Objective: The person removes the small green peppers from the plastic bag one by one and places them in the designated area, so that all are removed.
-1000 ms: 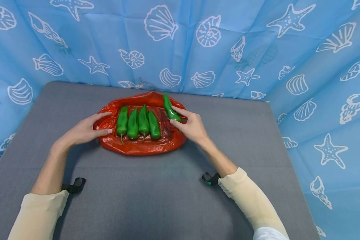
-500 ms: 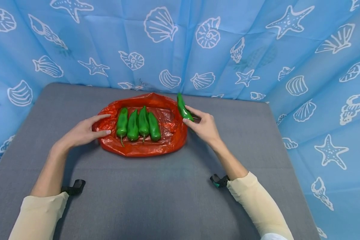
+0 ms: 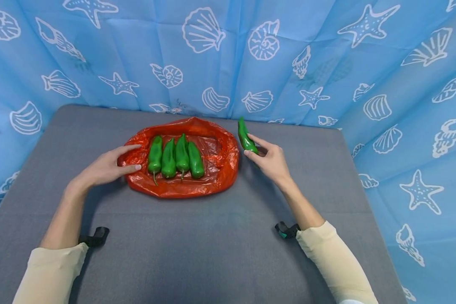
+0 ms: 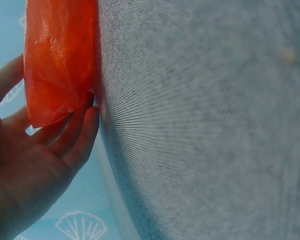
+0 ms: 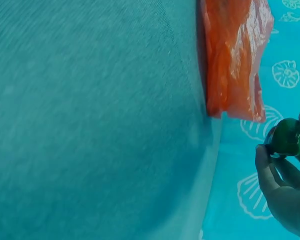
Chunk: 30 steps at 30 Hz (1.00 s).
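A green pepper (image 3: 247,138) in the right hand (image 3: 272,161), beside a red bag (image 3: 186,192).
From my distant seat I see this pepper raised above the grey table (image 3: 197,240), just off the bag's right end, pinched between thumb and fingers; four more peppers (image 3: 168,159) lie side by side inside the open bag; the left hand (image 3: 102,166) stands with thumb and forefinger spread wide, touching the bag's left end; pale sleeves (image 3: 49,270) cover the forearms; a blue curtain (image 3: 232,69) with white shells and starfish hangs behind.
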Tool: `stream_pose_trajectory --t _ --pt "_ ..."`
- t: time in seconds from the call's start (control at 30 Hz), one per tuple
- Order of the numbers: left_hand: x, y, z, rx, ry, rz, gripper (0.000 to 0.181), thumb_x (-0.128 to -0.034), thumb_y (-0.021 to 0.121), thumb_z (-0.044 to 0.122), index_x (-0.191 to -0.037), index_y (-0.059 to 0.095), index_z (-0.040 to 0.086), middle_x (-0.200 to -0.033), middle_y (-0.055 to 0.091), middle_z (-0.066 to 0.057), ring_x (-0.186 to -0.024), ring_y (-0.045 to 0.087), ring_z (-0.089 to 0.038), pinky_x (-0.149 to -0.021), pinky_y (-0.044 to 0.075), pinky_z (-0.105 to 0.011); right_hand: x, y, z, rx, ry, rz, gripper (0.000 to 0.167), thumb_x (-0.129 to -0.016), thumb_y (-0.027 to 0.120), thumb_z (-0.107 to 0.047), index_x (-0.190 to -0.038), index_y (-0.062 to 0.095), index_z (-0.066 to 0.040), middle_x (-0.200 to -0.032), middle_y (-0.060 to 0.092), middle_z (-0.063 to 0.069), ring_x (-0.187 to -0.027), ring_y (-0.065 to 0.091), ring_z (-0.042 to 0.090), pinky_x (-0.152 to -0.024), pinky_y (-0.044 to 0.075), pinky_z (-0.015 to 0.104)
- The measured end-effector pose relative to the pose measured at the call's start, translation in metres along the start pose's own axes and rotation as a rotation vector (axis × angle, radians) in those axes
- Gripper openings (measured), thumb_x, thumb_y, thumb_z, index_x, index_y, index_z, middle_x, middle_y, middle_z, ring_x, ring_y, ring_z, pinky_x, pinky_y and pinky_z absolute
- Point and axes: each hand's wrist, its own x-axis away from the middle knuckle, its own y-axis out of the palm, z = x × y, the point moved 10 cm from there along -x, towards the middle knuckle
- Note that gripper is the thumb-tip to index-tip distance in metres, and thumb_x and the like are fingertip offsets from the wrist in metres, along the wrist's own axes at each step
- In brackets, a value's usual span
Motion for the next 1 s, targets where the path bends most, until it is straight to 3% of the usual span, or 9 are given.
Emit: stream_pose_trajectory --t 0.07,0.17,0.27,0.4,0.5,0.6,0.73,0.93,1.0 --pt "0.0 0.0 0.0 -0.005 -0.001 0.0 0.076 -0.0976 0.062 0.043 -0.157 0.027 0.01 -0.145 0.038 -0.031 -0.073 0.064 -0.028 -0.1 0.036 -0.064 0.001 -0.003 0.003 0.001 0.004 0.007 0.049 -0.09 0.075 -0.018 -0.138 0.061 -0.019 -0.125 0.065 0.019 -0.102 0.07 0.028 -0.073 0.056 0.023" --pt "0.0 -0.001 -0.001 -0.016 -0.004 0.003 0.076 -0.0973 0.063 0.041 -0.156 0.029 0.008 -0.15 0.034 -0.032 -0.103 0.059 -0.039 -0.104 0.033 -0.067 0.002 -0.005 0.01 0.018 0.019 0.012 0.048 -0.09 0.076 -0.021 -0.137 0.062 -0.018 -0.125 0.065 0.019 -0.102 0.07 0.029 -0.07 0.054 0.02" --pt "0.001 -0.002 0.0 -0.027 -0.004 0.005 0.076 -0.0971 0.063 0.041 -0.156 0.029 0.007 -0.15 0.033 -0.032 -0.11 0.054 -0.041 -0.105 0.032 -0.067 0.003 -0.008 0.017 0.041 0.035 0.021 0.048 -0.09 0.076 -0.023 -0.136 0.063 -0.019 -0.123 0.066 0.019 -0.102 0.07 0.029 -0.068 0.053 0.019" --pt "0.001 -0.002 0.001 -0.025 -0.002 0.004 0.076 -0.0973 0.063 0.042 -0.156 0.028 0.008 -0.142 0.04 -0.029 -0.079 0.062 -0.029 -0.1 0.037 -0.062 0.003 -0.012 0.023 0.086 0.041 0.04 0.048 -0.089 0.077 -0.023 -0.135 0.064 -0.018 -0.121 0.067 0.02 -0.101 0.07 0.027 -0.069 0.054 0.021" --pt "0.0 -0.002 0.001 -0.021 -0.002 0.006 0.076 -0.0971 0.063 0.042 -0.156 0.029 0.008 -0.141 0.041 -0.029 -0.074 0.062 -0.025 -0.098 0.038 -0.061 0.002 -0.015 0.027 0.137 0.038 0.046 0.048 -0.088 0.078 -0.022 -0.134 0.064 -0.017 -0.119 0.068 0.019 -0.098 0.071 0.026 -0.07 0.055 0.025" --pt "-0.001 -0.002 0.0 -0.019 -0.001 0.012 0.076 -0.097 0.063 0.042 -0.156 0.029 0.009 -0.145 0.038 -0.029 -0.096 0.061 -0.034 -0.102 0.035 -0.065 0.001 -0.017 0.03 0.184 0.035 0.047 0.048 -0.088 0.078 -0.023 -0.134 0.065 -0.017 -0.117 0.069 0.019 -0.096 0.072 0.026 -0.068 0.055 0.027" --pt "0.0 -0.001 -0.002 -0.015 0.005 0.02 0.076 -0.0961 0.064 0.043 -0.156 0.03 0.009 -0.152 0.031 -0.03 -0.124 0.043 -0.044 -0.106 0.029 -0.068 0.0 -0.017 0.039 0.22 0.056 0.036 0.048 -0.089 0.078 -0.025 -0.134 0.065 -0.017 -0.116 0.07 0.018 -0.093 0.072 0.024 -0.064 0.054 0.027" --pt "-0.001 0.0 -0.002 0.0 -0.01 0.012 0.08 -0.0958 0.064 0.044 -0.157 0.026 0.01 -0.154 0.027 -0.031 -0.132 0.037 -0.049 -0.107 0.027 -0.069 -0.005 -0.018 0.048 0.287 0.075 0.025 0.048 -0.09 0.076 -0.026 -0.135 0.064 -0.017 -0.125 0.066 0.018 -0.097 0.071 0.026 -0.069 0.056 0.038" --pt "-0.002 -0.001 -0.002 0.001 -0.015 0.009 0.082 -0.0957 0.064 0.044 -0.158 0.023 0.01 -0.156 0.023 -0.032 -0.138 0.028 -0.052 -0.107 0.025 -0.07 -0.007 -0.018 0.049 0.319 0.072 0.024 0.048 -0.089 0.077 -0.026 -0.135 0.064 -0.016 -0.126 0.066 0.017 -0.097 0.07 0.026 -0.071 0.056 0.039"
